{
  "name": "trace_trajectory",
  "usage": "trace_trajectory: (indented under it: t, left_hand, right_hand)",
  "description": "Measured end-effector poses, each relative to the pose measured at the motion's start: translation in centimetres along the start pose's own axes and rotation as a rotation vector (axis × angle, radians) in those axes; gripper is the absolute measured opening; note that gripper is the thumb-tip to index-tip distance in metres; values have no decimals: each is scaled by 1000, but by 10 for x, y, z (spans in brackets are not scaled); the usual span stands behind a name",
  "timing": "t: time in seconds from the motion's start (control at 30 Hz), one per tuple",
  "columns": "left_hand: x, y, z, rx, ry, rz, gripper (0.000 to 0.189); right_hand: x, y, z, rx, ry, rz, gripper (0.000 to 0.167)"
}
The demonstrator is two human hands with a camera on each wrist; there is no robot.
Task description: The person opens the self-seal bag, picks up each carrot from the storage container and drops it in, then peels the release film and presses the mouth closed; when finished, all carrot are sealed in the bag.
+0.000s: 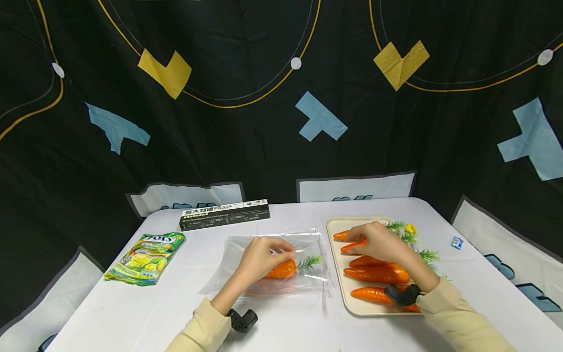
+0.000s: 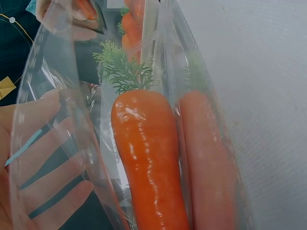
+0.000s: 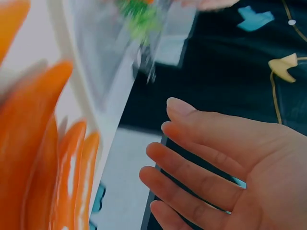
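Carrots point(image 1: 377, 274) lay side by side in a cream tray point(image 1: 355, 308) at the person's right, their leafy tops point(image 1: 427, 255) reaching past its far side. One more carrot point(image 1: 283, 269) lay inside a clear plastic bag point(image 1: 234, 256) on the white table point(image 1: 136, 313), its greens point(image 1: 309, 263) toward the bag's tray-side edge.

The left hand point(image 1: 264, 256) was above the bagged carrot, thumb and forefinger pinching the film while the other fingers spread loosely. The right hand point(image 1: 381, 242) was over the tray, fingers softly bent and nothing visible between them; whether a fingertip touched the carrot beneath, I could not tell.

Several things looked able to go wrong. The film was thin and slick, so a weak pinch might have let it slip and the layers collapse together. Pulling that film too hard could have shifted the bag and rolled its carrot. The greens near the edge seemed likely to catch if the film were dragged across them. In the tray, the crowded tops could have snagged, so lifting one carrot might have tugged its neighbour, and the glossy skins could have slid from a light hold. The black wrist camera point(image 1: 403, 295), low above the front carrot, might have knocked it.
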State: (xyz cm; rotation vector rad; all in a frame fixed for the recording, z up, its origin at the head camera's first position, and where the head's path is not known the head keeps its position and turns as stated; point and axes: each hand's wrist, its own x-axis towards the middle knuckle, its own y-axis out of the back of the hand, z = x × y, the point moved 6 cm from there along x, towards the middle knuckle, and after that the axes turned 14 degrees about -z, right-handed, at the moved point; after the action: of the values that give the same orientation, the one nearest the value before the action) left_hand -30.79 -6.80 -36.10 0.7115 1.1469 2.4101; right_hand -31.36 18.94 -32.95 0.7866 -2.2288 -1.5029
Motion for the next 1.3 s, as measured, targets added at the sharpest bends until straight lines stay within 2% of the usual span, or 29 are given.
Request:
trace_trajectory:
  t: [0.23, 0.4, 0.6, 0.87, 1.3]
  left_hand:
    - [1, 0, 1, -7, 3, -6, 8]
    - [1, 0, 0, -12, 4, -11, 9]
    - [-3, -1, -2, -11, 17, -14, 10]
    - [-3, 0, -2, 6, 5, -9, 11]
    - [0, -1, 0, 2, -8, -12, 11]
  right_hand:
    - [-1, 24, 34, -5, -71, -47, 17]
    - [4, 33, 56, -16, -96, -96, 15]
    - [14, 30, 75, -18, -96, -176, 18]
    - [24, 31, 102, -5, -126, -229, 22]
    - [31, 27, 123, 0, -187, -298, 29]
